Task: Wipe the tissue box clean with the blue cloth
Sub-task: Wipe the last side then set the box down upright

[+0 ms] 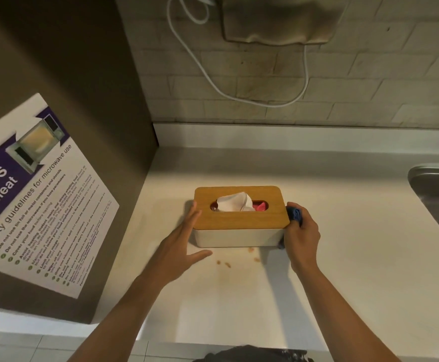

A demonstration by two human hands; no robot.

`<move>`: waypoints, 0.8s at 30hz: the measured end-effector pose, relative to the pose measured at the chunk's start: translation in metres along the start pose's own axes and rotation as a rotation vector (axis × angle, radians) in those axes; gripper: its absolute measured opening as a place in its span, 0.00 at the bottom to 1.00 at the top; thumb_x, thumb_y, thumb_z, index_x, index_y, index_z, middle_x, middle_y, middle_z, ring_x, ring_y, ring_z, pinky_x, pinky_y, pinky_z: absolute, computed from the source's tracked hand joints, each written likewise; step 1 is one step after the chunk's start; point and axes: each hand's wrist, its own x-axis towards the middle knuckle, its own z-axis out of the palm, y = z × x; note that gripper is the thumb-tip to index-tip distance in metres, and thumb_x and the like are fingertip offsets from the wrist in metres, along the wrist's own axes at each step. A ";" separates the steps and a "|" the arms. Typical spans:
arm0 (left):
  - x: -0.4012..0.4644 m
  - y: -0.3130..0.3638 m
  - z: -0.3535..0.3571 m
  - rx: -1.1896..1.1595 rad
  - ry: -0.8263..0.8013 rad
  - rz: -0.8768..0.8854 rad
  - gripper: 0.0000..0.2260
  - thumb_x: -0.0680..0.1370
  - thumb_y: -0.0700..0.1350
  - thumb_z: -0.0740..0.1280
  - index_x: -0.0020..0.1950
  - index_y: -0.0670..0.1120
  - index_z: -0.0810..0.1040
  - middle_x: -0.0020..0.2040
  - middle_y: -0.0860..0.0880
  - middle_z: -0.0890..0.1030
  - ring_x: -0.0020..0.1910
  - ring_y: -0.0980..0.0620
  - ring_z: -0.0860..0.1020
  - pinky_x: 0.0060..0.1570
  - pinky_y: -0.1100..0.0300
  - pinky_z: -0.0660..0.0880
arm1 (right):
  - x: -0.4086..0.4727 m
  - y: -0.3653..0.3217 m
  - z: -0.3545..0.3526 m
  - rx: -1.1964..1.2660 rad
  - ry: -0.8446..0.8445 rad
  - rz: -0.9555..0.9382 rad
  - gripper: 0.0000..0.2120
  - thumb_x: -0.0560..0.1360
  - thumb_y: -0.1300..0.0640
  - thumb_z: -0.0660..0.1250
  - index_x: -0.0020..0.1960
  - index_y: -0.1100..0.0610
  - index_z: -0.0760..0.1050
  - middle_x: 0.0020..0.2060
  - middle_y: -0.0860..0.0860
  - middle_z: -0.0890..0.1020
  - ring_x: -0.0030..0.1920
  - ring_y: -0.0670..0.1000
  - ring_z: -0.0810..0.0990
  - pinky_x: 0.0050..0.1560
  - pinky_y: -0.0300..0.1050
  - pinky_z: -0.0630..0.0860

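tissue box (pixel 239 223) sits mid desk (pixel 343 257), wooden lid on, tissue poking out. left hand (pixel 179 246) flat against its left end, fingers straight, bracing. right hand (pixel 300 236) grips bunched blue cloth (pixel 294 214), pressed to right end. step: wiping that side. next likely needs strokes over lid and front. brown spots on desk nearby.

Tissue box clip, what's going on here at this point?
A person is cleaning a tissue box on a white counter. The right hand grips a blue cloth against the box's right end, while the left hand, fingers straight, steadies the left end. The wooden lid is on, with a tissue poking out. Small brownish spots mark the counter in front of the box.
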 end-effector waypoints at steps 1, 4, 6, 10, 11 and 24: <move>-0.001 0.000 0.002 0.011 -0.009 -0.009 0.47 0.75 0.63 0.71 0.79 0.65 0.37 0.79 0.68 0.38 0.78 0.59 0.57 0.71 0.49 0.70 | -0.001 0.001 -0.002 -0.014 -0.010 -0.003 0.18 0.78 0.62 0.54 0.58 0.48 0.77 0.51 0.48 0.82 0.52 0.51 0.79 0.48 0.61 0.80; -0.002 0.000 0.003 0.000 -0.016 -0.031 0.46 0.75 0.65 0.68 0.77 0.68 0.35 0.79 0.69 0.38 0.79 0.60 0.54 0.72 0.48 0.68 | -0.002 0.004 -0.008 -0.042 -0.040 -0.029 0.19 0.77 0.65 0.54 0.59 0.49 0.77 0.51 0.47 0.82 0.52 0.51 0.79 0.48 0.60 0.80; -0.002 -0.001 0.003 -0.030 0.008 -0.035 0.41 0.77 0.68 0.64 0.77 0.70 0.37 0.80 0.68 0.40 0.80 0.57 0.55 0.73 0.45 0.67 | -0.002 0.004 -0.011 -0.045 -0.046 -0.030 0.19 0.77 0.65 0.54 0.59 0.50 0.78 0.50 0.46 0.82 0.52 0.50 0.79 0.51 0.58 0.80; -0.002 -0.002 0.004 -0.141 0.121 -0.080 0.27 0.78 0.71 0.55 0.77 0.72 0.53 0.79 0.69 0.56 0.75 0.54 0.68 0.70 0.49 0.73 | 0.000 0.002 -0.014 -0.034 -0.052 -0.038 0.20 0.77 0.67 0.54 0.60 0.51 0.78 0.50 0.45 0.82 0.53 0.48 0.78 0.58 0.54 0.77; -0.002 0.000 0.003 -0.164 0.149 -0.093 0.26 0.78 0.71 0.55 0.76 0.71 0.58 0.77 0.70 0.59 0.72 0.55 0.72 0.68 0.51 0.74 | 0.000 0.001 -0.016 -0.033 -0.048 -0.049 0.20 0.77 0.67 0.54 0.60 0.52 0.77 0.51 0.45 0.81 0.53 0.48 0.78 0.59 0.53 0.76; 0.002 0.028 0.009 -0.445 0.298 -0.302 0.14 0.82 0.49 0.65 0.68 0.56 0.75 0.58 0.65 0.80 0.59 0.60 0.79 0.57 0.60 0.77 | 0.013 0.083 -0.098 -0.760 -0.372 -0.489 0.27 0.69 0.65 0.64 0.65 0.49 0.72 0.66 0.49 0.74 0.71 0.55 0.66 0.65 0.53 0.67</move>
